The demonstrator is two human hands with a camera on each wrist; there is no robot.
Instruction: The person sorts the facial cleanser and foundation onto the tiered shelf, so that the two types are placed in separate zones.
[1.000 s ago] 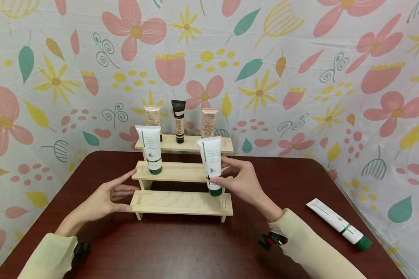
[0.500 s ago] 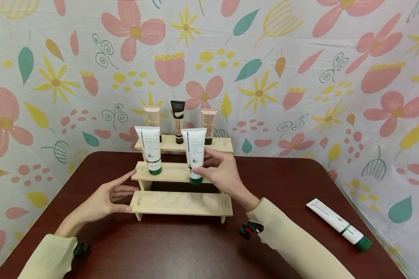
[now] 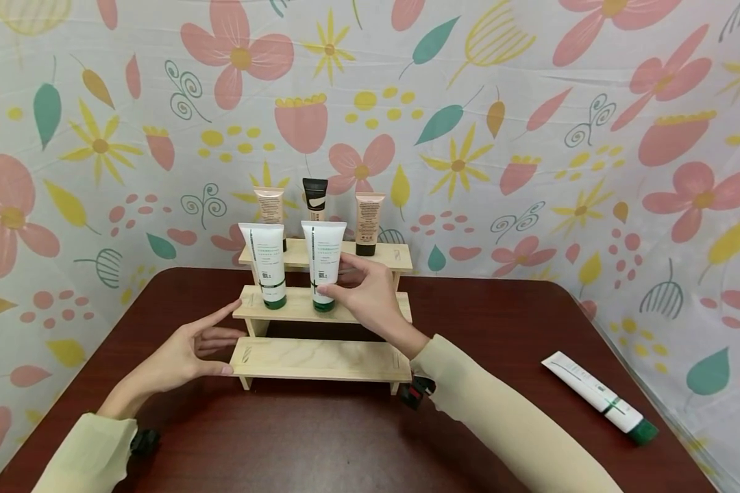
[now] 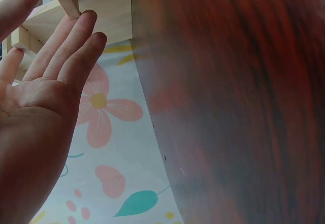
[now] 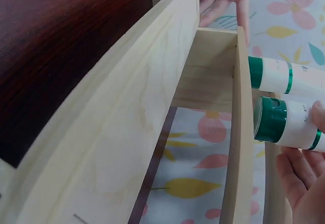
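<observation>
A white squeeze tube with a green cap [image 3: 325,255] is pinched upright, cap down, between my right hand's [image 3: 375,296] thumb and fingers. It is over the middle step of a three-step wooden stand [image 3: 321,357]. In the right wrist view its green cap [image 5: 271,120] is at that step's board; whether they touch, I cannot tell. A matching white tube [image 3: 266,257] stands to its left on the same step. My left hand [image 3: 179,356] touches the stand's left side, thumb by the lowest step and fingers extended, as the left wrist view also shows [image 4: 45,92].
On the top step stand two beige tubes [image 3: 368,218] and a black-topped tube [image 3: 315,193], partly hidden by the held one. Another white tube [image 3: 592,390] lies on the dark red table [image 3: 321,445] at the right. A floral cloth [image 3: 499,171] hangs behind.
My right hand has carried the white tube leftward and back, from the stand's right side to the middle step near the matching tube. The left hand has stayed put.
</observation>
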